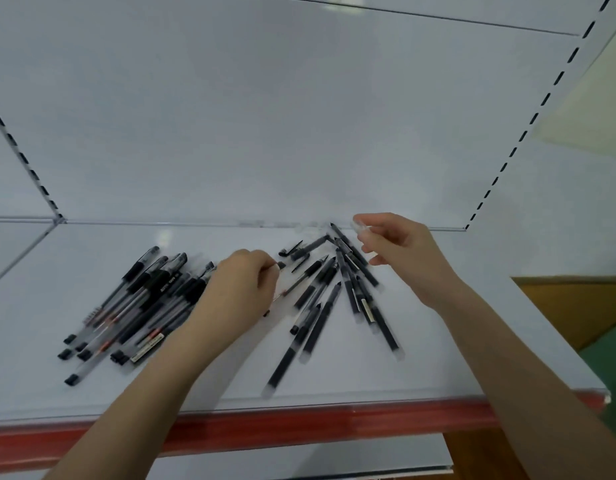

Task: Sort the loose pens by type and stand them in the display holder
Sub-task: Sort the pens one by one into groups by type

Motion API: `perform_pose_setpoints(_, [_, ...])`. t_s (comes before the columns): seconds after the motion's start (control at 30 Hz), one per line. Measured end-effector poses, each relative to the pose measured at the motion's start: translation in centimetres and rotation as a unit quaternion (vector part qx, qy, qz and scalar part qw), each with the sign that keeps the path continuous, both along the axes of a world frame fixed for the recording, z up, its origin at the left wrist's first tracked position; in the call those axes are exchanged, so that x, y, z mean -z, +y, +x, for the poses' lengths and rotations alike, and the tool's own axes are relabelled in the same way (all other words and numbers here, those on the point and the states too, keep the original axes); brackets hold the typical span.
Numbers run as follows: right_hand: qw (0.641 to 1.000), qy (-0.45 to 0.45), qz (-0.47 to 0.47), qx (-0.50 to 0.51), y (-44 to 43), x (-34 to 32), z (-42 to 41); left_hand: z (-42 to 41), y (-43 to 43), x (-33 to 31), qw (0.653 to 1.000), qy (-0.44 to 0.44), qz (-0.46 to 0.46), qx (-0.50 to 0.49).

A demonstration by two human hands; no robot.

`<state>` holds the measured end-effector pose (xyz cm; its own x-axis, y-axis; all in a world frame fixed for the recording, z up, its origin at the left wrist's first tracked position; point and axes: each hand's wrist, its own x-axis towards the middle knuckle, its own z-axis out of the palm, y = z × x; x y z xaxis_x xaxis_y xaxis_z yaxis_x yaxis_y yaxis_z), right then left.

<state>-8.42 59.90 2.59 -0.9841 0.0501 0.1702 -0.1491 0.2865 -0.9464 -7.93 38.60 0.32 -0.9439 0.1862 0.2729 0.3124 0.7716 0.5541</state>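
Two heaps of pens lie on a white shelf (438, 368). On the left is a pile of clear-barrelled pens with black caps (133, 306). In the middle and to the right, dark frosted pens (337, 299) fan out from a point near the back wall. My left hand (244, 289) sits between the heaps with curled fingers and pinches a thin clear pen (282, 289) that lies across the shelf. My right hand (400, 244) hovers above the top of the fan and pinches a small clear cap (360, 226). No display holder is in view.
The shelf has a red front edge (299, 427) and a white back panel (265, 116) with slotted uprights at both sides. A loose black cap (289, 250) lies near the back. Another shelf shows below, and wood and green floor at the right.
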Motion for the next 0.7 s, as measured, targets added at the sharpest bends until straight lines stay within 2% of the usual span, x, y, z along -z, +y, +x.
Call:
perform_pose_setpoints(0.07, [0.999,0.021,0.03,-0.012,-0.3,-0.6,0.0,1.0,-0.6,-1.1,0.997,-0.007,0.079,0.007])
perform_pose_setpoints(0.13, [0.998,0.035,0.039,-0.029,-0.8,-1.3,0.1,2.0,-1.1,-1.9,0.994,0.011,0.105,0.017])
perform_pose_setpoints(0.4, [0.987,0.083,0.086,-0.104,-1.8,-3.5,0.4,3.4,-2.7,-2.4,0.991,0.052,0.122,0.01])
perform_pose_setpoints(0.7, [0.978,0.07,0.135,-0.142,-2.5,-3.9,0.6,3.6,-3.0,-2.1,0.991,0.071,0.111,0.017])
